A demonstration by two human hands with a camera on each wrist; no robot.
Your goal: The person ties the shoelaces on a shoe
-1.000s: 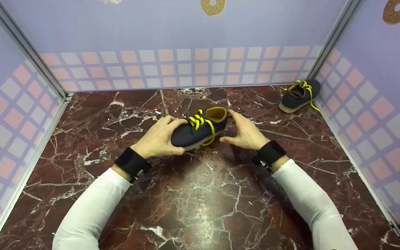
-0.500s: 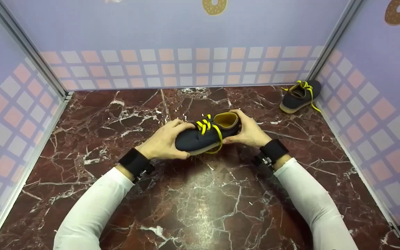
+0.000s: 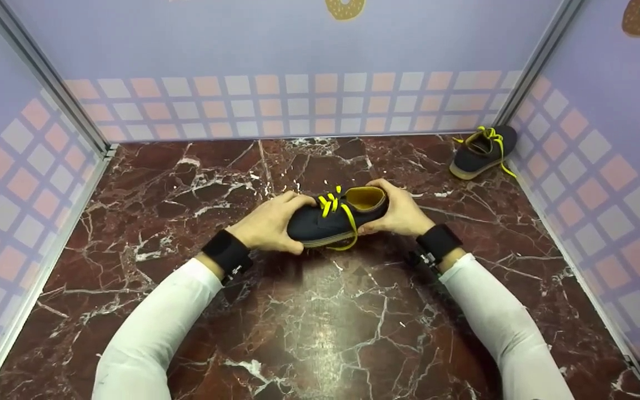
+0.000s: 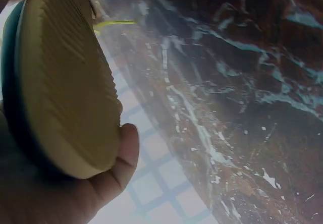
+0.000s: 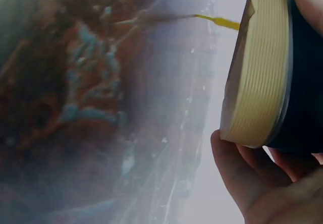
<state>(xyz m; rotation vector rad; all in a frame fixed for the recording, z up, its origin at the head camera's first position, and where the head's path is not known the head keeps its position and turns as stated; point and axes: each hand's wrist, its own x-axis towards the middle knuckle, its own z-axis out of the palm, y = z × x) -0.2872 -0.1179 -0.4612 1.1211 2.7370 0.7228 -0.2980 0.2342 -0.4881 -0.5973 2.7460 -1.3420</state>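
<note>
A dark navy shoe (image 3: 317,225) with yellow laces and a tan lining is held between both hands at the middle of the head view, its toe toward the left. My left hand (image 3: 269,225) grips the toe, thumb at the near side and fingers over the far side. Around the heel, my right hand (image 3: 400,211) curls its fingers and thumb. In the left wrist view the ribbed tan sole (image 4: 70,82) faces the camera, clear of the surface. The right wrist view shows the ridged heel edge (image 5: 262,77) against the fingers, and a yellow lace (image 5: 222,22) hanging loose.
A matching shoe (image 3: 478,155) with loose yellow laces sits in the far right corner against the wall. Purple checkered walls (image 3: 298,105) close in the back and both sides. The surface is dark red marbled stone (image 3: 320,322).
The right hand has closed from beside the heel to gripping it. The shoe has shifted right and slightly nearer, turning more level across the view, and the left hand has moved with it.
</note>
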